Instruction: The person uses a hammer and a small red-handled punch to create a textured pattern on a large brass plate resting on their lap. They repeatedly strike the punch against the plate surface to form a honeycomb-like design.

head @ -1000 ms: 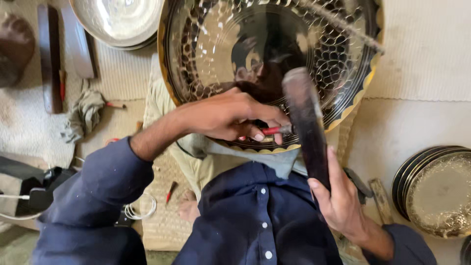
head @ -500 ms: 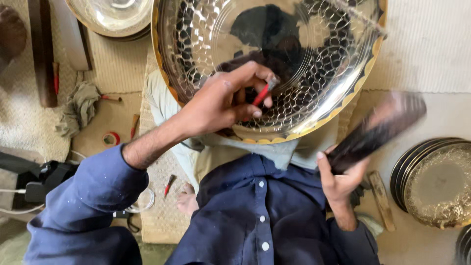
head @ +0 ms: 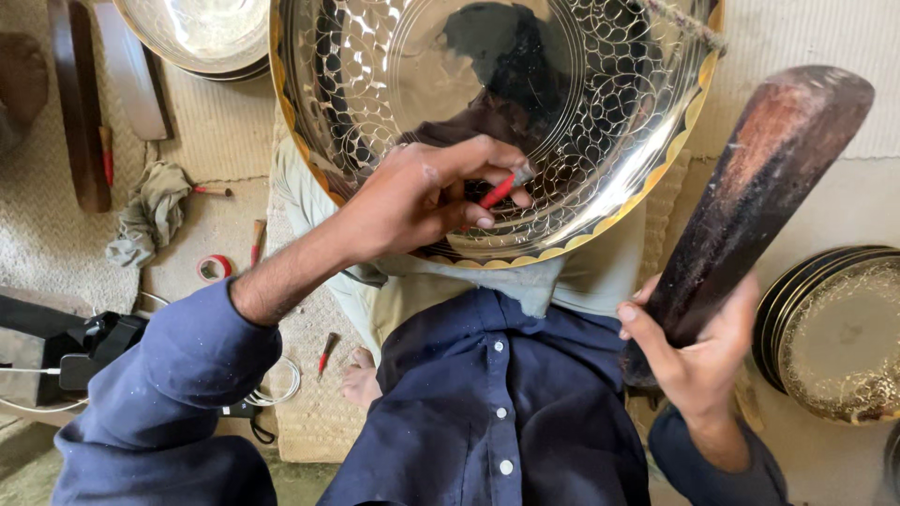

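A large round brass tray (head: 600, 201) with engraved scale patterns and a scalloped golden rim rests on my lap, filling the top middle of the view. My left hand (head: 422, 192) lies on its lower part, pinching a thin red-handled chisel (head: 499, 190) with the tip against the metal. My right hand (head: 698, 351) grips the lower end of a dark wooden mallet (head: 759, 192), raised at the right, away from the tray.
A stack of engraved plates (head: 834, 328) lies at the right. A plain metal bowl (head: 197, 33) sits top left, beside wooden blocks (head: 80, 103). A grey rag (head: 150, 211), red tape ring (head: 216, 269) and small tools (head: 325, 351) lie on the mat. Cables (head: 281, 379) sit lower left.
My right hand has swung the mallet from over the tray out to the right and raised it. My left hand has kept the chisel on the tray, shifting slightly.
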